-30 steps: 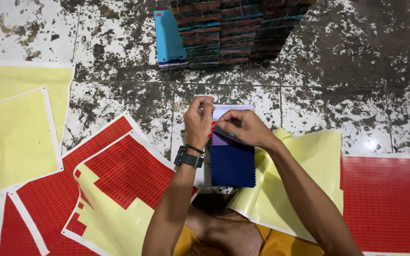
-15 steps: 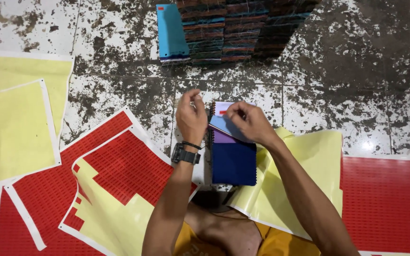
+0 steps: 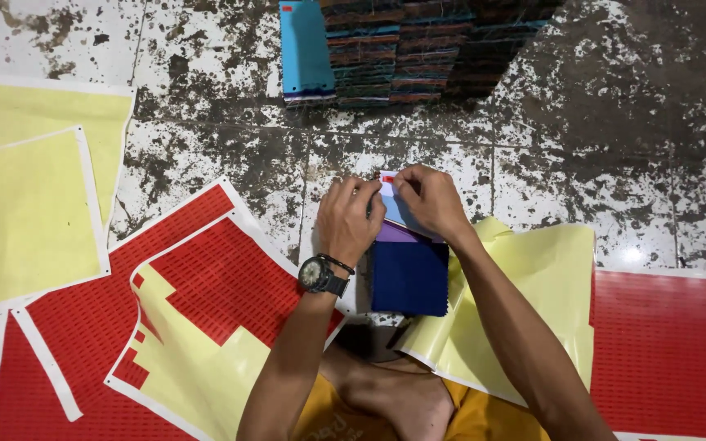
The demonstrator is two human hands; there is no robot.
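Both hands — left hand [image 3: 349, 220], right hand [image 3: 428, 200] — seemingly pinch the fabric swatch stack's [image 3: 408, 273] top edge, fingers closed.

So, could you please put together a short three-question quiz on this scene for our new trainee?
1. True or false: both hands are on the small stack of fabric swatches on the floor.
2. Which wrist bears the black watch? A) left B) right C) neither
3. What colour are the sticker sheets beside the left arm?

Key:
1. True: the left hand and right hand pinch the top edge of the stack, by a small red sticker.
2. A.
3. Red sticker sheets, with yellow backing where stickers are gone.
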